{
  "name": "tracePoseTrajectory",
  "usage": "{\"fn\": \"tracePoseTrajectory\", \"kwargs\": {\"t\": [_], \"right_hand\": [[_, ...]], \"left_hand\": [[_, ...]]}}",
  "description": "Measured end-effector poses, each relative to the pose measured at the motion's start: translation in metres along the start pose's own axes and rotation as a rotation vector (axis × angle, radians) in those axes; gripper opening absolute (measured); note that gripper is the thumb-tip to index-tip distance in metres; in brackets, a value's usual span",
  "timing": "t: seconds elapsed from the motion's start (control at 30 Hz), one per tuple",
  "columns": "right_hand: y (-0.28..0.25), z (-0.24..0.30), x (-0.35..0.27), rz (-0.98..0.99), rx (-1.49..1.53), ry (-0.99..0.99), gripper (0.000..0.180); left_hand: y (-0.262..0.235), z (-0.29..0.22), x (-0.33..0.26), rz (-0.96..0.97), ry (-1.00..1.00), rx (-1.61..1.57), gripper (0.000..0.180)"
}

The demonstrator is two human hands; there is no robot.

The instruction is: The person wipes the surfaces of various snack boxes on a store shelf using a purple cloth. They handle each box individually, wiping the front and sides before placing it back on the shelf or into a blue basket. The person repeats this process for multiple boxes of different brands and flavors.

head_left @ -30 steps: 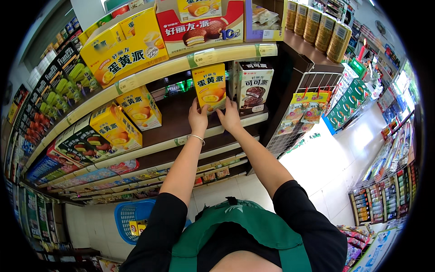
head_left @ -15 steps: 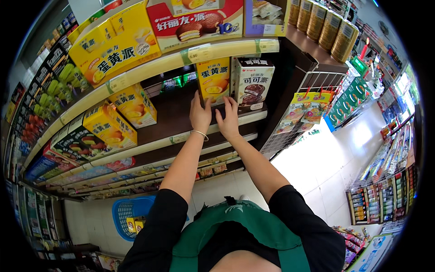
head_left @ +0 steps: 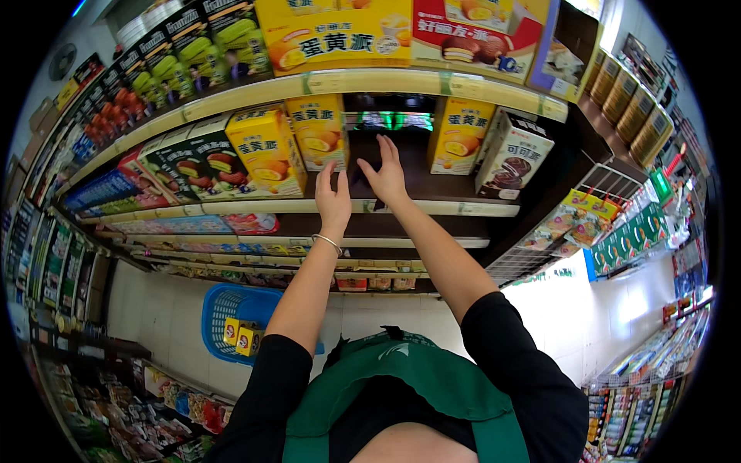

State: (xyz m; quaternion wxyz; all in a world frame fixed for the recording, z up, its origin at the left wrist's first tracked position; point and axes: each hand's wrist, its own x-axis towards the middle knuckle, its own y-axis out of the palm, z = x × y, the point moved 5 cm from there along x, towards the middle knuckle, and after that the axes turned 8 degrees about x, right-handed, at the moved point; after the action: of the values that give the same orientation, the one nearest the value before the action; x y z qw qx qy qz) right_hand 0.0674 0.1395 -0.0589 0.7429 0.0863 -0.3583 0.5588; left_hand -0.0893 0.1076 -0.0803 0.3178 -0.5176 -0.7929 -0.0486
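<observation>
My left hand [head_left: 333, 199] is empty, its fingers apart, just in front of a yellow snack pie box [head_left: 317, 133] standing on the brown shelf [head_left: 401, 185]. Beside it, my right hand [head_left: 384, 176] reaches into the gap on that shelf with fingers spread and nothing held. Another yellow pie box [head_left: 461, 137] stands right of the gap, apart from my hand. To its right is a white and brown pie box [head_left: 512, 157]. At the left, a further yellow box [head_left: 266, 152] adjoins dark green boxes [head_left: 215, 157].
The shelf above carries a large yellow carton [head_left: 340, 38], a red carton [head_left: 477, 38] and gold cans [head_left: 631, 100]. Hanging snack bags [head_left: 584, 212] line the right wire rack. On the floor, a blue basket [head_left: 224, 297] holds small yellow packs [head_left: 245, 338].
Both hands have come away from the yellow box at the right and now hover around the gap to its left. The view has swung left.
</observation>
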Motion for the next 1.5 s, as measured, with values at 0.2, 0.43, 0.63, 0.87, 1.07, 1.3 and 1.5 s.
{"fn": "tracePoseTrajectory", "kwargs": {"t": [0.2,0.43,0.63,0.87,1.07,1.3,1.5], "right_hand": [[0.056,-0.010,0.050,0.134,0.017,0.118,0.106],[0.075,-0.017,0.068,0.251,0.161,0.192,0.096],[0.056,-0.011,0.057,0.242,0.109,0.187,0.066],[-0.016,-0.001,0.038,0.384,0.415,0.463,0.070],[-0.050,0.010,0.005,0.545,0.537,0.714,0.070],[-0.081,0.004,0.003,0.016,0.210,0.306,0.043],[-0.040,0.075,-0.047,0.350,-0.438,-0.543,0.039]], "left_hand": [[-0.039,0.023,-0.001,0.085,-0.175,-0.132,0.041],[-0.055,0.031,-0.002,0.105,-0.194,-0.124,0.040],[-0.059,0.035,-0.006,0.104,-0.242,-0.151,0.042],[-0.041,0.016,-0.003,0.009,-0.374,-0.388,0.059],[-0.019,-0.013,-0.019,0.459,-0.408,-0.760,0.067],[-0.005,0.012,-0.072,0.430,-0.729,-0.813,0.060],[0.001,0.005,-0.088,0.455,-0.725,-0.872,0.059]]}}
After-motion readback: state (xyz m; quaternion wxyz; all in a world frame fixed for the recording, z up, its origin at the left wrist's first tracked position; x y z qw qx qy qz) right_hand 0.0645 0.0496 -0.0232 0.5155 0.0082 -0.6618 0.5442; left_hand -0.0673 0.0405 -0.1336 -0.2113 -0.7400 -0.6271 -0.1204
